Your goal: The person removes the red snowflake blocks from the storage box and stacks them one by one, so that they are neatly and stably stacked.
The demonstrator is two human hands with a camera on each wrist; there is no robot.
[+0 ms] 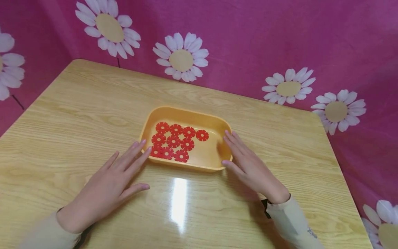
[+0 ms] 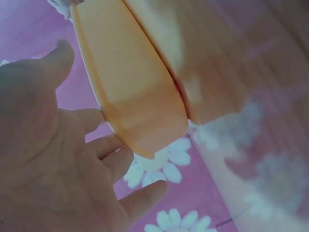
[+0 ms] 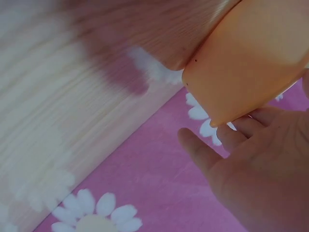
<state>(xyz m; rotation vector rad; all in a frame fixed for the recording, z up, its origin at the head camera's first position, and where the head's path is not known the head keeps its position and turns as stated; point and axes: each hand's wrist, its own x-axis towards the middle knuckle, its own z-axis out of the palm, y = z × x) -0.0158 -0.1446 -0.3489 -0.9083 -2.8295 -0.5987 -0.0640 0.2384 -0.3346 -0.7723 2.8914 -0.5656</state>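
Observation:
A shallow orange-yellow plastic tray [image 1: 206, 152] lies on the wooden table. Inside it several red flower-shaped discs [image 1: 187, 148] with notched edges lie flat in rough rows, mostly on the left side. At the tray's left end is my left hand [image 1: 105, 188], fingers extended, with the fingertips at the rim and the thumb apart from it. The right hand [image 1: 253, 169] reaches the opposite end, its fingers fairly straight along the rim. Both wrist views show fingertips meeting the rim of the tray [image 2: 125, 72], and neither hand curls round it.
The light wood-grain table [image 1: 93, 100] extends around the tray and has a bright reflection in front. A magenta cloth [image 1: 233, 34] printed with white daisies hangs behind and beside the table. Light sleeves [image 1: 290, 221] cover both forearms.

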